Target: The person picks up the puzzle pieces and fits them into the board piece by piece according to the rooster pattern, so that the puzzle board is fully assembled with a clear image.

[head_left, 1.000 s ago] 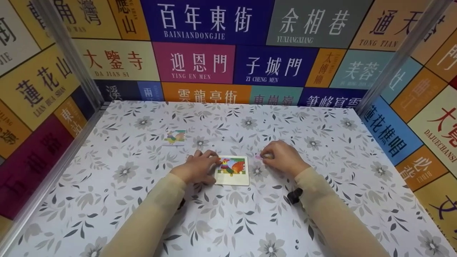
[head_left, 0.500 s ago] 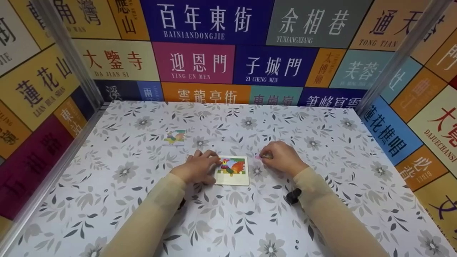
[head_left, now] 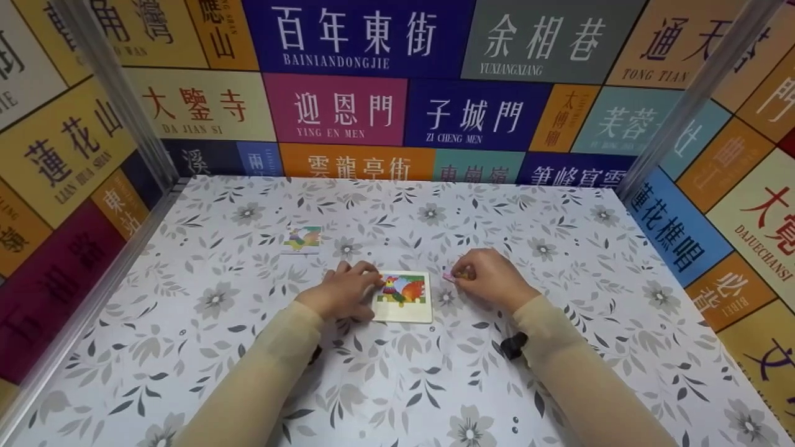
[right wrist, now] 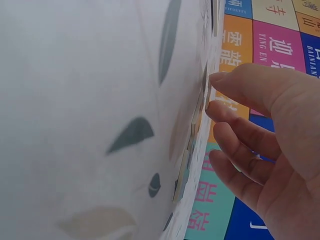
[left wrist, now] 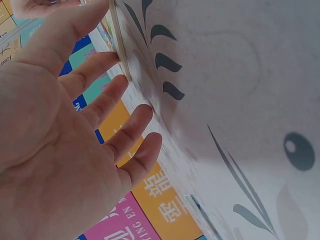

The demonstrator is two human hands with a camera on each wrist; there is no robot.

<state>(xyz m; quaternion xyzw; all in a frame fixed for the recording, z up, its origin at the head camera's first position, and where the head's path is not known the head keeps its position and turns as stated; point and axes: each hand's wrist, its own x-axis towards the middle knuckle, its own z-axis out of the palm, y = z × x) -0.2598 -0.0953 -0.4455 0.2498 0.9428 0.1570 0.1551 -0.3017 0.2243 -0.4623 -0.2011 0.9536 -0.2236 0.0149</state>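
A cream-framed jigsaw board (head_left: pixel 402 313) with a rooster picture in its upper part lies on the table; its lower strip is plain cream. My left hand (head_left: pixel 345 292) rests at its left edge, thumb and index fingertip touching the frame and the other fingers spread loosely. To the board's right, my right hand (head_left: pixel 494 276) pinches a small puzzle piece (head_left: pixel 448 277) between thumb and index finger, close over the cloth; a pinkish edge sticks out. In the right wrist view, more thin puzzle pieces (right wrist: pixel 182 175) lie flat on the table below the fingers, mostly hidden from the head view.
A small card (head_left: pixel 302 239) with a pale version of the rooster picture lies to the back left. The table (head_left: pixel 397 385) wears a white cloth with grey flowers and leaves. Panels with large characters (head_left: pixel 345 112) stand behind and at both sides, with clear corner posts.
The piece in my right fingers has turned, showing its pinkish side as a thin slanted edge, and that hand has shifted very slightly. My left hand and the board stay put.
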